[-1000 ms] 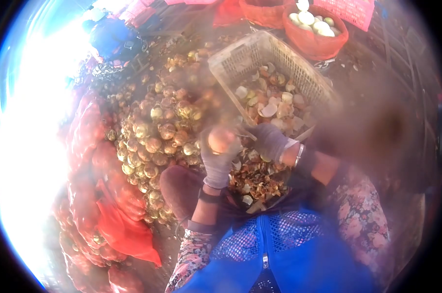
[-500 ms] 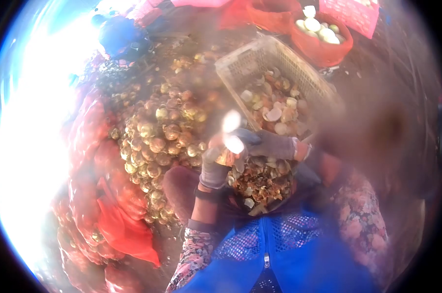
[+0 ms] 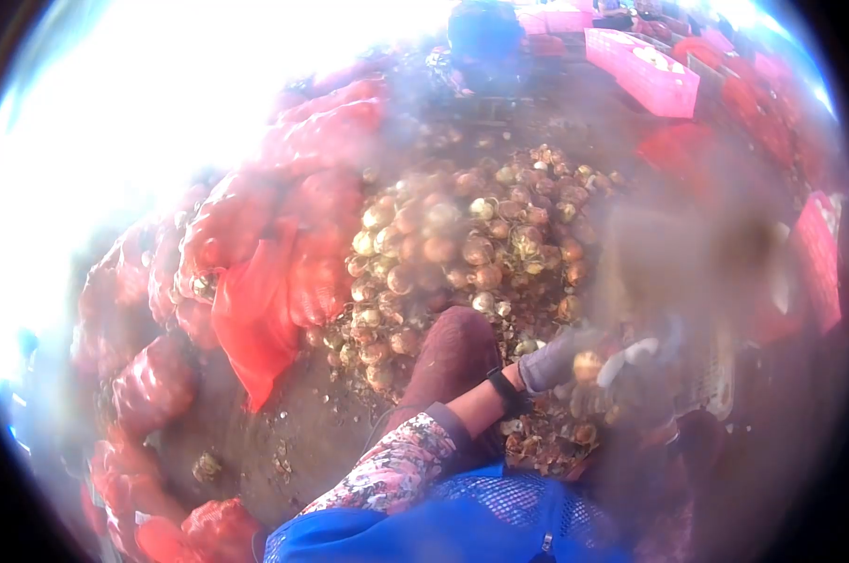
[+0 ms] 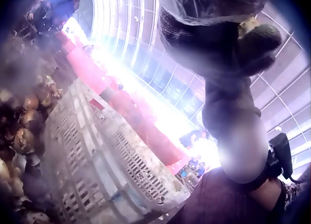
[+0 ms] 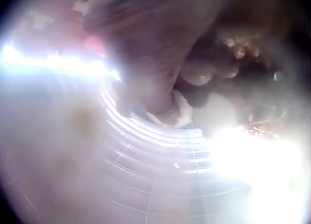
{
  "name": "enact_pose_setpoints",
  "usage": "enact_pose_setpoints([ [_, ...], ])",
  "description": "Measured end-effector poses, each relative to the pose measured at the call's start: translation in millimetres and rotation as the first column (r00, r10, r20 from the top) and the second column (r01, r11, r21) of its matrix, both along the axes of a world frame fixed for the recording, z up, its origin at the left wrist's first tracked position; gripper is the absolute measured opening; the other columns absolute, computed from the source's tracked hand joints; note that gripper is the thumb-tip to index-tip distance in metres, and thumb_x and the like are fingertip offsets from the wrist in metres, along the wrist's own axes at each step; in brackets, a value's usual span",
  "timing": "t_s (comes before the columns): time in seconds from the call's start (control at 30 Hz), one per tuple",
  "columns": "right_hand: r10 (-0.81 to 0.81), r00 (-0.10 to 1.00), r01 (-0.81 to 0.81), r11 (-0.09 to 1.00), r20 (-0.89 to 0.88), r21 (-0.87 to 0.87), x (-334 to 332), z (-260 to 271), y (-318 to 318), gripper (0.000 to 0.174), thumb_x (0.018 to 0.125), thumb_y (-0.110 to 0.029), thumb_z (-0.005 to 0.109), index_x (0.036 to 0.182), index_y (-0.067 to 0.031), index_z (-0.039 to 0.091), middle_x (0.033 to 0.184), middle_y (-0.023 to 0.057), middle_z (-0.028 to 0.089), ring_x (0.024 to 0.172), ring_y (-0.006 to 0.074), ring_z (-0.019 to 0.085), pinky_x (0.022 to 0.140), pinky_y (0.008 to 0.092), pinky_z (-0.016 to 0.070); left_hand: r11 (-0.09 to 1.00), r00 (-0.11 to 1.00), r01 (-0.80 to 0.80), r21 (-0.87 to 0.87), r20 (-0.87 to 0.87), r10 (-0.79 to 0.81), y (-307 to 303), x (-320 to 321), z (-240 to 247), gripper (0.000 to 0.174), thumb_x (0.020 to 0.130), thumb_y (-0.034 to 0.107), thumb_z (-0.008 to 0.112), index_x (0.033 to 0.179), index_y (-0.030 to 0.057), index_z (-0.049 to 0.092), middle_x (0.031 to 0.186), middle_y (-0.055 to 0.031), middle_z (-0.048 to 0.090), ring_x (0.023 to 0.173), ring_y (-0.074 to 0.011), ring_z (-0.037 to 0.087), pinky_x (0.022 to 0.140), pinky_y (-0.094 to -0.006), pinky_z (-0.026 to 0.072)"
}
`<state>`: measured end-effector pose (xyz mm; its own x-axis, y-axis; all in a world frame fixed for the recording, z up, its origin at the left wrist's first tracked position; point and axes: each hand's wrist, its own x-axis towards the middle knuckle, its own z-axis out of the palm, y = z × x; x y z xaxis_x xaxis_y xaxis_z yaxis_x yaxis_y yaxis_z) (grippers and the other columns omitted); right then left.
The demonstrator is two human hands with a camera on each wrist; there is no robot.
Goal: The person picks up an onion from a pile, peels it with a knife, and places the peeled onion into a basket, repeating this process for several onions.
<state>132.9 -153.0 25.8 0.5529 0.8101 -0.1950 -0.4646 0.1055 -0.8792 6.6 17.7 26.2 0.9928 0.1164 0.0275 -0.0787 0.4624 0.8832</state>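
Note:
In the head view the grey-gloved left hand (image 3: 551,362), with a black wristband, holds an onion (image 3: 588,366) at its fingers. Seen from the left wrist, the dark gloved hand (image 4: 218,47) curls round something with a pale yellowish part (image 4: 249,25) showing. Close to the onion's right, a hazy pale shape (image 3: 629,358) is too blurred to name. Haze covers the right hand in the head view. A blurred, purplish gloved part of the right hand (image 5: 146,49) fills the upper right wrist view, beside a curved white piece (image 5: 179,112); its grip is unclear.
A heap of onions (image 3: 481,249) lies ahead of the knee, with red net sacks (image 3: 232,225) to its left. Loose skins (image 3: 546,446) lie below the hands. A pale slatted crate (image 4: 131,161) and a pink crate (image 3: 645,75) stand nearby. Another person in blue (image 3: 485,38) is farther back.
The head view has swung rightward in the picture, shifting heap and sacks right. The left hand's onion shows brownish skin now; the bright white pieces by the hands are no longer seen there.

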Motion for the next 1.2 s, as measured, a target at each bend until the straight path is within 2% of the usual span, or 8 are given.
enact_pose_setpoints([
  [0.1,-0.110,0.990,0.102,0.991,0.087,0.087,-12.2,28.2,12.0,0.019,0.096,-0.027,0.059,0.100,-0.0088,0.054,0.057,-0.0031,0.046,0.039,0.0069,0.036,0.035,0.0226,0.0295,0.946,0.944,-0.268,0.183,0.245,0.220,-4.9,20.5,-8.1,0.053,0.097,0.048,0.052,0.127,0.0037,0.054,0.113,-0.0058,0.063,0.102,-0.0103,0.060,0.080,-0.0263,0.0504],
  [0.27,-0.063,0.994,0.057,0.996,0.089,0.068,-20.5,24.9,19.7,0.024,0.098,-0.032,0.059,0.099,-0.0097,0.052,0.054,-0.0032,0.044,0.037,0.0058,0.033,0.035,0.0212,0.0289,0.935,0.934,-0.355,0.029,-0.035,0.356,-17.1,17.8,-22.9,0.060,0.092,0.039,0.065,0.137,0.0037,0.047,0.125,-0.0062,0.059,0.113,-0.0155,0.056,0.099,-0.0293,0.0444],
  [0.4,-0.193,0.980,0.192,0.981,-0.051,-0.027,4.3,13.8,16.9,0.025,0.098,-0.033,0.058,0.106,-0.0092,0.054,0.060,-0.0018,0.048,0.038,0.0069,0.037,0.035,0.0226,0.0309,0.963,0.989,-0.136,-0.234,0.019,0.144,-14.4,10.5,-8.7,0.063,0.089,0.039,0.069,0.136,0.0045,0.048,0.124,-0.0047,0.058,0.111,-0.0137,0.057,0.097,-0.0271,0.0452],
  [0.6,-0.055,0.997,0.053,0.998,-0.050,-0.042,7.3,16.8,6.1,0.036,0.100,-0.036,0.051,0.119,-0.0053,0.051,0.076,0.0031,0.057,0.044,0.0062,0.041,0.039,0.0223,0.0363,0.818,0.944,-0.213,-0.535,0.102,0.313,-14.2,7.1,-0.4,0.049,0.094,0.038,0.062,0.134,0.0112,0.050,0.124,-0.0021,0.057,0.108,-0.0157,0.059,0.089,-0.0304,0.0517],
  [0.8,0.257,0.966,-0.258,0.966,-0.031,-0.020,-9.7,11.8,2.2,0.048,0.103,-0.039,0.044,0.133,-0.0014,0.048,0.092,0.0079,0.065,0.050,0.0056,0.046,0.043,0.0220,0.0416,0.910,0.916,-0.294,-0.292,0.186,0.356,-7.0,23.3,-26.3,0.041,0.099,0.027,0.055,0.134,0.0060,0.047,0.121,-0.0073,0.059,0.110,-0.0171,0.058,0.089,-0.0324,0.0526],
  [0.97,0.026,0.993,-0.016,0.996,0.115,-0.090,-26.3,25.6,13.1,0.046,0.101,-0.042,0.048,0.133,-0.0084,0.051,0.070,0.0019,0.060,0.044,0.0054,0.043,0.039,0.0223,0.0365,0.916,0.927,-0.370,0.155,0.123,0.354,-8.9,22.9,-11.1,0.073,0.091,0.056,0.056,0.139,0.0004,0.048,0.132,-0.0113,0.056,0.119,-0.0211,0.055,0.104,-0.0358,0.0426],
  [1.07,-0.008,0.966,0.059,0.980,0.259,-0.190,-14.2,5.8,14.4,0.038,0.099,-0.032,0.055,0.129,-0.0081,0.059,0.070,0.0006,0.059,0.048,0.0053,0.049,0.043,0.0221,0.0387,0.788,0.846,-0.532,0.308,0.216,0.487,-15.7,28.3,-22.6,0.065,0.080,0.025,0.079,0.135,0.0032,0.049,0.120,-0.0090,0.061,0.106,-0.0172,0.060,0.086,-0.0301,0.0538],
  [1.2,-0.176,0.513,0.204,0.976,0.840,0.080,-17.1,-8.8,20.2,0.034,0.096,-0.017,0.055,0.127,-0.0055,0.060,0.066,0.0041,0.059,0.049,0.0124,0.052,0.048,0.0306,0.0422,0.790,0.855,-0.513,0.336,0.112,0.507,-15.9,21.3,-10.0,0.068,0.072,0.013,0.083,0.131,0.0027,0.050,0.118,-0.0089,0.061,0.104,-0.0181,0.061,0.090,-0.0321,0.0533],
])
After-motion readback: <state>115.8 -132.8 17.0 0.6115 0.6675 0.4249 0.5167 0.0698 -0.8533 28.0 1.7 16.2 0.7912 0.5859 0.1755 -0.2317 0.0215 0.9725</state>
